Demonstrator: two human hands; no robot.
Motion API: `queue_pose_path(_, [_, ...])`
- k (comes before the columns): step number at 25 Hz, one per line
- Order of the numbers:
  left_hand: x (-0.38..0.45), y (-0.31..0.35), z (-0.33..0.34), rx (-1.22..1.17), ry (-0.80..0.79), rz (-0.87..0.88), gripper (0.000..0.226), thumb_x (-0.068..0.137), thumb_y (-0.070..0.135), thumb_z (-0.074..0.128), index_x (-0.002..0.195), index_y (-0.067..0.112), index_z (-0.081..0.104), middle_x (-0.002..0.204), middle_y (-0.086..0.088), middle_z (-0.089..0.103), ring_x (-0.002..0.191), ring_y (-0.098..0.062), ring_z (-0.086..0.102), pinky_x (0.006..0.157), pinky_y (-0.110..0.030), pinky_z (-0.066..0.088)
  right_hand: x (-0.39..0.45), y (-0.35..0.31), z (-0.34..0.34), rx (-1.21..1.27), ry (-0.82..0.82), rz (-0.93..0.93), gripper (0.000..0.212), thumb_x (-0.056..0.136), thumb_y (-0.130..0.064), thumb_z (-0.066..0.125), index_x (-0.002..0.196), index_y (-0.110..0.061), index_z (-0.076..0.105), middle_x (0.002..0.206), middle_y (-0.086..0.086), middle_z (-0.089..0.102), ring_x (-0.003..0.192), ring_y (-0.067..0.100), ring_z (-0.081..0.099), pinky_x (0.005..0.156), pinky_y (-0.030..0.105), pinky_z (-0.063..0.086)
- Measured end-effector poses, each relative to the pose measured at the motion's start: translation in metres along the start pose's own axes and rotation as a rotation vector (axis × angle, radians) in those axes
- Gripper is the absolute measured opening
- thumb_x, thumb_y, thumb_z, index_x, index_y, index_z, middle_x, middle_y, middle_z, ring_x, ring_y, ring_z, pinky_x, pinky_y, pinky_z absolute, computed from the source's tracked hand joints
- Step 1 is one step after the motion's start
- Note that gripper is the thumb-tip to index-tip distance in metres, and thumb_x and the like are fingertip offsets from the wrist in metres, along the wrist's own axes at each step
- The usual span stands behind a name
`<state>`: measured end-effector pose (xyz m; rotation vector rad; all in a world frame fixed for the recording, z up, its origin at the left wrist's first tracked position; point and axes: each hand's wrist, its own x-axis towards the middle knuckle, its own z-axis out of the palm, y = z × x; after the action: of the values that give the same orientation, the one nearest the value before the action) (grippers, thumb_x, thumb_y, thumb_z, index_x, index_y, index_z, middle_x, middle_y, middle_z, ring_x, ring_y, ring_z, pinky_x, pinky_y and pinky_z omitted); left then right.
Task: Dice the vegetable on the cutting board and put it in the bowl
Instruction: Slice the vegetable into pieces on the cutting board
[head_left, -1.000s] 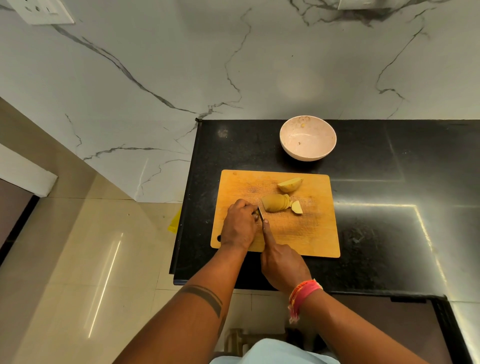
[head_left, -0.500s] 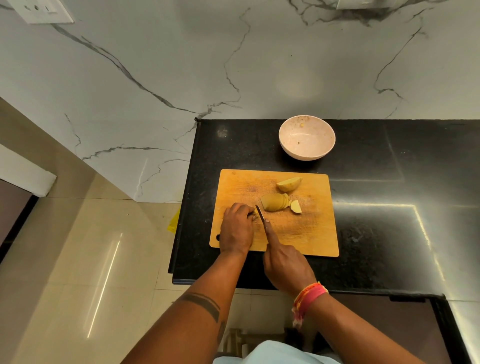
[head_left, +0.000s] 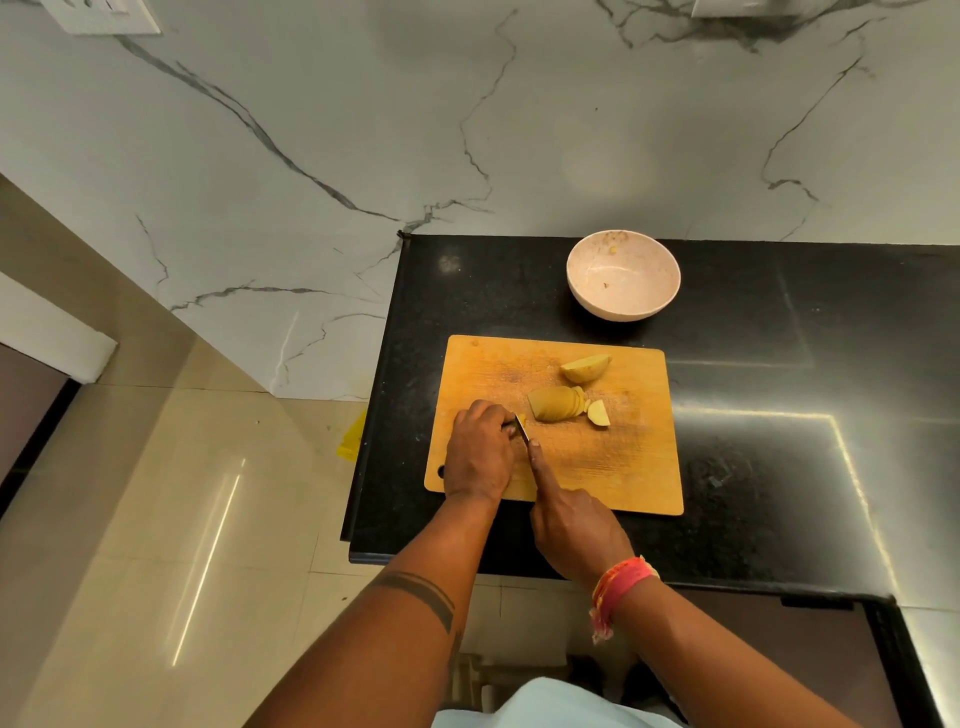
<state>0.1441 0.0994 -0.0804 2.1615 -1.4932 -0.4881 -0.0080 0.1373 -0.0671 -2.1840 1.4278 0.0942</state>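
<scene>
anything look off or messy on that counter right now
Nothing serious. The bowl sits upright but has small specks stuck inside, and the cutting board is scuffed with cut marks. The potato pieces all lie on the board; nothing has spilled.

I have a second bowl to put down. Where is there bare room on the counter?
Bare black counter lies right of the cutting board and bowl, and left of the bowl. It is crowded on the board's left, where both hands work.

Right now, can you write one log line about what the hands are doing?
step: slicing | left hand: holds potato piece | right hand: grips knife | cutting board: more potato pieces | bowl: no dice yet
</scene>
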Motion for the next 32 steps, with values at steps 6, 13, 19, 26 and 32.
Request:
queue_pose_path(6, [-0.002,-0.002,0.001,-0.060,0.025,-0.015,0.013,0.096,0.017,0.065,0.107,0.018,0.071,0.113,0.004,0.062,0.107,-0.014,0.052,0.088,-0.025,0.045,-0.027,0.010,0.002,0.042,-0.015,0.018,0.079,0.102,-0.029,0.036,0.157,-0.036,-0.021,0.067,-0.001,0.058,0.052,0.017,0.053,0.048,0.036,0.040])
queue_pose_path(13, [-0.002,-0.007,0.001,-0.096,0.033,-0.045,0.012,0.095,0.016,0.064,0.104,0.018,0.072,0.109,0.005,0.064,0.105,-0.014,0.056,0.089,-0.030,0.051,0.004,-0.006,-0.010,0.036,0.019,-0.023,0.072,0.104,-0.028,0.034,0.160,-0.033,-0.010,0.066,0.003,0.057,0.052,0.021,0.053,0.050,0.037,0.041])
queue_pose_path(19, [0.002,-0.005,0.000,-0.096,0.027,-0.063,0.013,0.095,0.016,0.064,0.104,0.018,0.073,0.109,0.003,0.066,0.105,-0.016,0.056,0.090,-0.031,0.051,0.026,-0.010,-0.010,0.023,-0.022,-0.008,0.071,0.103,-0.028,0.034,0.160,-0.035,-0.008,0.072,0.010,0.058,0.059,0.029,0.056,0.056,0.042,0.049])
queue_pose_path(26, [0.007,0.000,-0.003,-0.043,-0.020,-0.087,0.014,0.096,0.018,0.063,0.109,0.020,0.069,0.114,0.004,0.062,0.109,-0.015,0.052,0.092,-0.030,0.049,0.006,-0.005,-0.001,0.046,-0.022,-0.034,0.075,0.103,-0.026,0.036,0.160,-0.032,-0.013,0.068,0.007,0.057,0.054,0.025,0.053,0.051,0.038,0.044])
queue_pose_path(32, [0.007,0.002,-0.001,-0.110,0.003,-0.149,0.010,0.095,0.017,0.066,0.104,0.022,0.068,0.110,0.006,0.060,0.107,-0.014,0.054,0.089,-0.032,0.053,-0.024,0.015,0.000,0.059,-0.026,-0.024,0.076,0.103,-0.030,0.035,0.156,-0.041,-0.018,0.064,0.000,0.058,0.051,0.019,0.055,0.052,0.042,0.048])
